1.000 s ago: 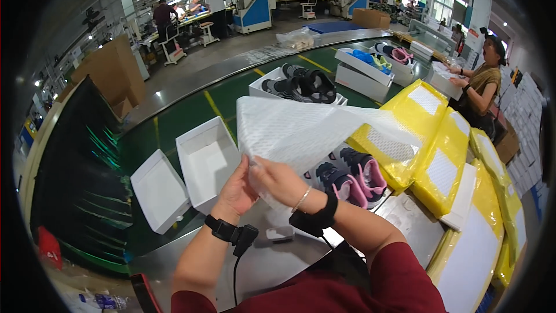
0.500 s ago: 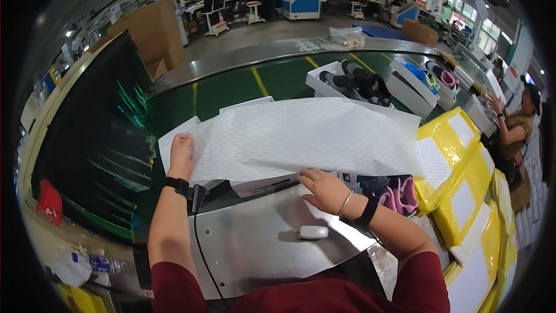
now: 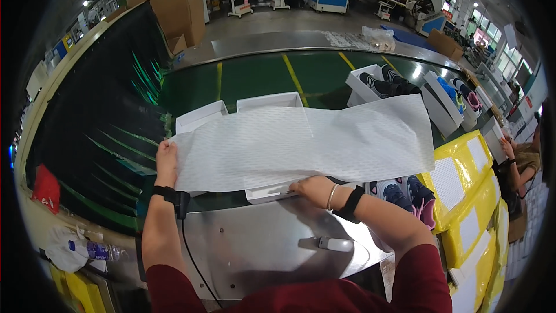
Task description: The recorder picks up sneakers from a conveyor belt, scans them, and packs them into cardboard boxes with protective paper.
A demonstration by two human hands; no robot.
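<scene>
A long sheet of thin white wrapping paper (image 3: 243, 150) lies spread across white shoe boxes, including an uncovered box end (image 3: 269, 100) at its far side. My left hand (image 3: 167, 159) is closed, pinching the sheet's left edge. At the near edge of the paper, my right hand (image 3: 315, 190) has its fingers curled at the rim of a white shoe box (image 3: 263, 193); the thumb is partly hidden. Dark sneakers with pink trim (image 3: 408, 194) stand right of that hand, partly under the sheet.
The green conveyor belt (image 3: 255, 75) carries boxes of shoes (image 3: 382, 84) at the far right. Yellow-wrapped packages (image 3: 463, 188) are stacked to the right. A small white device (image 3: 336, 244) rests on the metal plate (image 3: 255, 243). Black strip curtains (image 3: 104, 122) hang left; a co-worker (image 3: 524, 162) stands far right.
The view has shifted, so the scene sits further right. The paper's right end has swung up and flattened out. My right hand's fingers, spread before, are now curled at the box rim.
</scene>
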